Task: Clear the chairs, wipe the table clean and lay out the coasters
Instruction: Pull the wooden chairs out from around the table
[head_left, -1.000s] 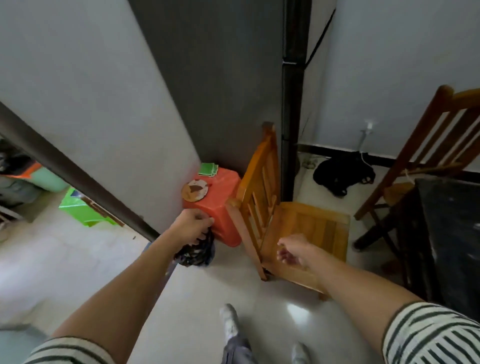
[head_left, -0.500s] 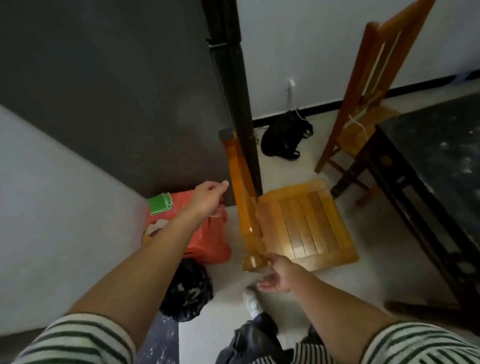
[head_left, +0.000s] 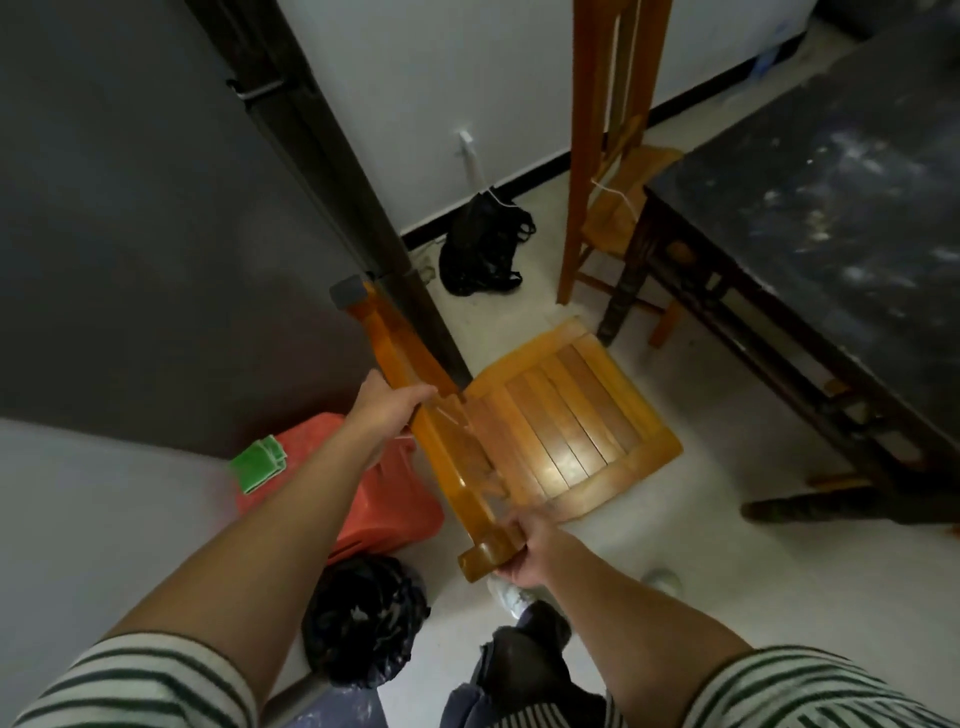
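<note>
Two hands | left hand, right hand clamped on chair backrest

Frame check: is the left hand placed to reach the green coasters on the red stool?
Probably yes, but not freely: the left hand grips the chair back, so it must let go first. The green coasters lie uncovered on the red stool beside it.

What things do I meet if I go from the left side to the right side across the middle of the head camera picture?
Green coasters → left hand → wooden chair, at its slatted seat → dark table.
</note>
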